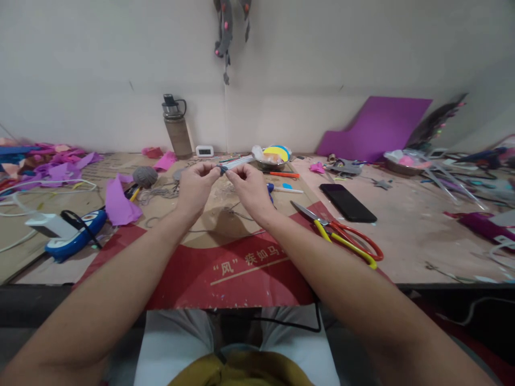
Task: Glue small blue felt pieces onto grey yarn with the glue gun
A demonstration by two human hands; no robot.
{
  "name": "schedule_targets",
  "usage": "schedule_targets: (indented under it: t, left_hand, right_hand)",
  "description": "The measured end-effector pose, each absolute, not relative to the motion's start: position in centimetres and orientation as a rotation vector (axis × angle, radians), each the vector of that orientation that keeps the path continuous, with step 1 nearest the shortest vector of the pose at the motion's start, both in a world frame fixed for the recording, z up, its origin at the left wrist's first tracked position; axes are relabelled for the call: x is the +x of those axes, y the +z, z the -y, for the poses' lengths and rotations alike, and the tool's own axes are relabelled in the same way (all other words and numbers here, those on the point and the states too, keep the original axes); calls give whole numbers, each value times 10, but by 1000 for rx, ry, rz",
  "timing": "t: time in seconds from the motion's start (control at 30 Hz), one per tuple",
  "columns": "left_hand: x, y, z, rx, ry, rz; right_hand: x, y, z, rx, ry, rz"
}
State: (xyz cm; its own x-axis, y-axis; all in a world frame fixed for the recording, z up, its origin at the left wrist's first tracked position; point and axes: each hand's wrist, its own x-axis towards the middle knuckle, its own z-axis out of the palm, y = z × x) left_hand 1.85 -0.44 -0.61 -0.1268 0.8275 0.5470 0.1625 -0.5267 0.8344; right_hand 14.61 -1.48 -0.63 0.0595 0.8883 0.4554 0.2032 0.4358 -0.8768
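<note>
My left hand and my right hand meet above the middle of the work surface, fingertips pinched together. Between them is a small dark blue piece, mostly covered by the fingers; its material cannot be made out. Right behind the fingertips show some thin white sticks; whether they touch the hands is unclear. Grey yarn trails on the table left of my left hand, beside a grey yarn ball. Scissors with red and yellow handles lie open to the right of my right forearm.
A red printed sheet covers the front edge. Right of it lies a black phone. Behind stand a water bottle, a small digital clock and a metal bowl. Felt scraps, a charger and cables crowd the left.
</note>
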Motion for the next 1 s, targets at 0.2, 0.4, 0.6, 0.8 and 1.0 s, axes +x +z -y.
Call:
schedule_targets:
  t: [0.2,0.4,0.6,0.8,1.0]
  left_hand:
    - [20,-6,5,1554,1643,-1087]
    - [19,-6,3,1407,1537,-1053]
    - [14,0,5,1311,1295,-963]
    - [7,5,4,1494,1287,-1036]
    - [6,3,6,1877,1205,-1176]
  right_hand:
    - [146,-7,12,-1031,682,1420]
    - [149,-13,6,-949,773,1432]
    - [157,-18,-2,-965,802,1405]
    - [165,-11,5,-1090,685,1504]
    - [166,-9,15,-1110,470,1677]
